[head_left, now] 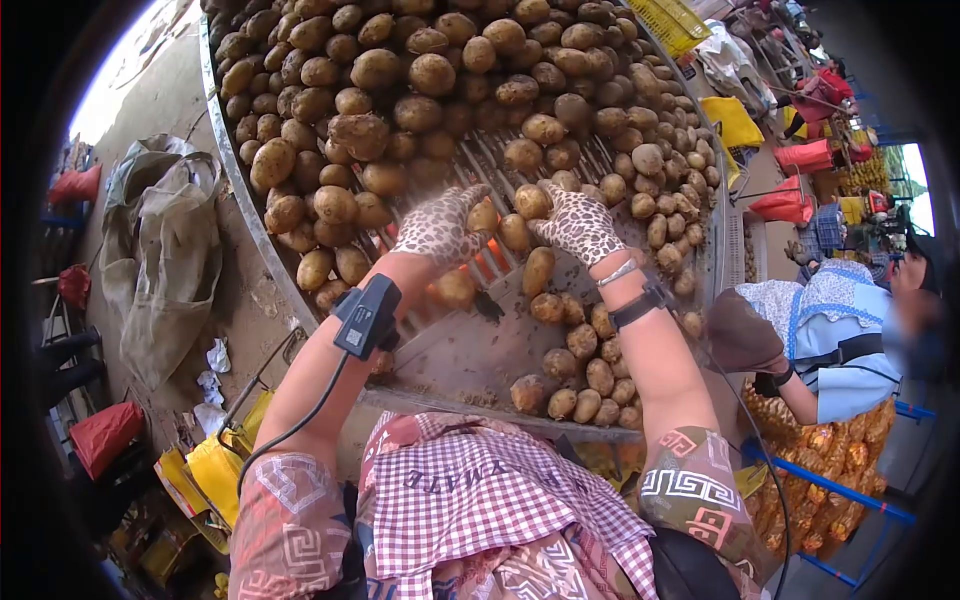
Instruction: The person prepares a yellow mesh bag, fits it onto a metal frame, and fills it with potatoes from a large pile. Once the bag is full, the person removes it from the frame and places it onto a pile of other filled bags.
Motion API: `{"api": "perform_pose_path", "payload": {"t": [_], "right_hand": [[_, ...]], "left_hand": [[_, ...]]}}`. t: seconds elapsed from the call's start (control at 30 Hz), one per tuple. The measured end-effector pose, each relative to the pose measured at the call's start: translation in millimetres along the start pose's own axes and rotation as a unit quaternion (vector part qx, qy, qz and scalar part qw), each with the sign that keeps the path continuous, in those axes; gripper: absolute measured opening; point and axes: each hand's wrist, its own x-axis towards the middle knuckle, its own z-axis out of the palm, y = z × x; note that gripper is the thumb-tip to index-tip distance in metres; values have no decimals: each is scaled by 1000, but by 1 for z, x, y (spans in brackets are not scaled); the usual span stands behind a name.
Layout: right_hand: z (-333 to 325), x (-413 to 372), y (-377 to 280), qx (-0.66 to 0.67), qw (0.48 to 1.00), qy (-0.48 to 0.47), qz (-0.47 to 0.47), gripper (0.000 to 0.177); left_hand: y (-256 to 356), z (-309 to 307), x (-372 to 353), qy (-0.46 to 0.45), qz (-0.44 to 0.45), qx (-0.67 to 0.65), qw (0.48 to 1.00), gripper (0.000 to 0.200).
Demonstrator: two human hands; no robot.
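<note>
My left hand [440,226], in a spotted glove, is curled with a potato [483,217] between its fingers and thumb. My right hand [580,224], gloved the same way, has thumb and fingers closed about another potato [532,202]. Both hands are over a slatted metal grate [487,160], where loose potatoes lie between and around them. One potato [538,270] rests just below the right hand. A blurred potato [455,288] is under my left wrist. The large heap of soil-covered potatoes [420,75] rises beyond the hands.
A metal rim [262,235] borders the sorting table. More potatoes [590,375] gather at its near right corner. A crumpled sheet [160,260] lies on the ground at left. At right are a co-worker in a light blue top [850,350] and filled net sacks [830,470].
</note>
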Motion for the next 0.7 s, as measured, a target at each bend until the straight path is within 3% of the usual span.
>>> {"api": "perform_pose_path", "payload": {"t": [0.03,0.07,0.1,0.13,0.17,0.2,0.23,0.27,0.3,0.33,0.4,0.47,0.53,0.6,0.67,0.7], "right_hand": [[6,8,-3,-6,1000,-1,8,74],[17,20,1,10,1000,16,9,73],[18,26,4,32,999,10,1,72],[17,31,8,52,999,5,-11,71],[20,38,15,56,998,0,-28,69],[19,36,23,59,998,3,-28,69],[18,31,34,225,972,-30,-63,68],[18,27,43,382,917,-65,-99,67],[22,23,44,608,772,-166,-83,64],[22,15,53,676,691,-236,-101,61],[3,-17,39,713,643,-265,-93,60],[23,-16,26,721,622,-284,-113,61],[28,-26,-7,613,732,-276,-110,63],[21,-52,-55,419,854,-242,-190,68],[31,-65,-98,325,882,-280,-194,70],[47,-66,-113,364,854,-304,-215,69]], "left_hand": [[6,6,7,-16,72,55,996,56],[8,15,14,-22,78,58,995,56],[11,23,22,-95,-27,-98,990,58],[12,29,29,-163,-134,-248,945,59],[14,25,18,-205,-182,-479,834,57],[14,22,8,-206,-181,-476,836,57],[12,19,-3,-197,-200,-630,724,55],[11,16,-14,-178,-210,-762,585,52],[16,9,-24,-174,-203,-814,516,56],[14,9,-31,-169,-204,-815,515,56],[9,11,-42,-113,-212,-828,506,61],[-1,6,-56,-139,-177,-824,521,66],[-5,0,-77,-186,-146,-786,572,73],[1,-22,-103,-162,-200,-688,679,76],[-22,-29,-143,-148,-236,-698,659,74],[-31,-30,-165,-133,-240,-701,658,74]]}}
